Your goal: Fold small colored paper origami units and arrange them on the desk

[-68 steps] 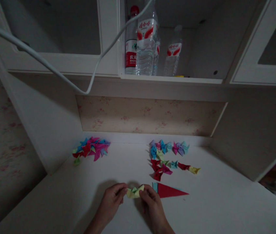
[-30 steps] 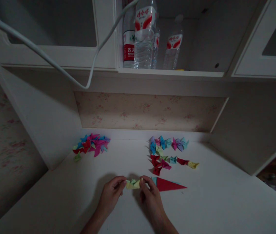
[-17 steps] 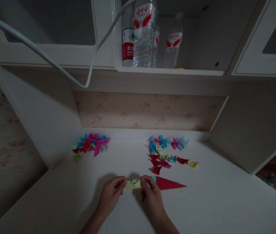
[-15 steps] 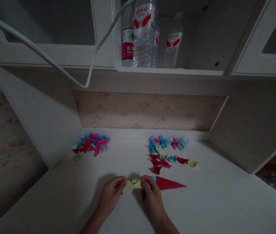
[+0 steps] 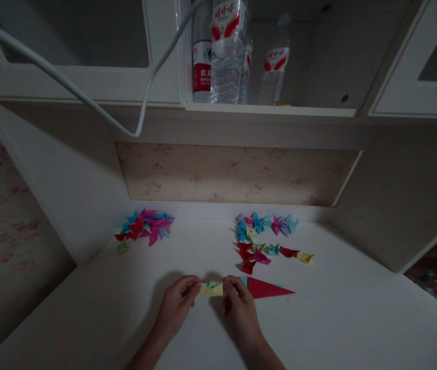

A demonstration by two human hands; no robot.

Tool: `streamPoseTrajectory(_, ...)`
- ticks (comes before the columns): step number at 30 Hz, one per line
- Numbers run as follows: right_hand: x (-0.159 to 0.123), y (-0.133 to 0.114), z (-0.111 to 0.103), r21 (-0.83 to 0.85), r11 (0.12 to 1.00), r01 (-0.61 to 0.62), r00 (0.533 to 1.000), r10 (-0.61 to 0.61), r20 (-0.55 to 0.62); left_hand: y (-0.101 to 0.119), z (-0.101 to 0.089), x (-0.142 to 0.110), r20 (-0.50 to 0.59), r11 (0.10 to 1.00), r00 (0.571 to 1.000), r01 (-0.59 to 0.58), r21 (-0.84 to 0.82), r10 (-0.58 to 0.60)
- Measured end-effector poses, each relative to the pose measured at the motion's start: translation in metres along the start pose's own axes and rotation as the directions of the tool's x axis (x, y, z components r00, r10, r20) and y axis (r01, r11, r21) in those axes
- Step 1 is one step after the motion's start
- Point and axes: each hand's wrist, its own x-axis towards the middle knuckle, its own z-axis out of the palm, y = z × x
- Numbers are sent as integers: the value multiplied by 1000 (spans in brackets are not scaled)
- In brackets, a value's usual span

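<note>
Between my two hands is a small yellow-green folded paper piece [image 5: 211, 290] with a raised bit in its middle. My left hand [image 5: 178, 300] pinches its left end between thumb and fingers. At the other end, my right hand [image 5: 239, 303] is closed on it, with its fingertips partly hiding that end. Just beyond my right hand, red paper [image 5: 268, 289] lies as a long triangle pointing right, over a light-blue paper edge [image 5: 244, 280].
Folded paper shapes lie in a heap [image 5: 145, 226] at the back left and in loose rows [image 5: 257, 226] at the back right of the white desk [image 5: 338, 308]. Overhead, plastic bottles [image 5: 228, 56] stand in a cabinet. A white cable [image 5: 87, 103] hangs in front.
Both hands keep hold of the yellow-green paper in nearly the same pose. The whole view has shifted very slightly.
</note>
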Motion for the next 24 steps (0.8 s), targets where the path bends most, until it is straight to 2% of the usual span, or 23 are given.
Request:
streamPoseTrajectory(15, -3, -8, 2, 36, 998, -44, 999, 44, -1, 0, 0, -1, -18, 999, 999, 32, -15, -33)
streamPoseTrajectory(24, -3, -8, 0, -8, 1000, -15, 1000, 16, 17, -2, 0, -1, 21, 1000, 1000, -7, 22, 7)
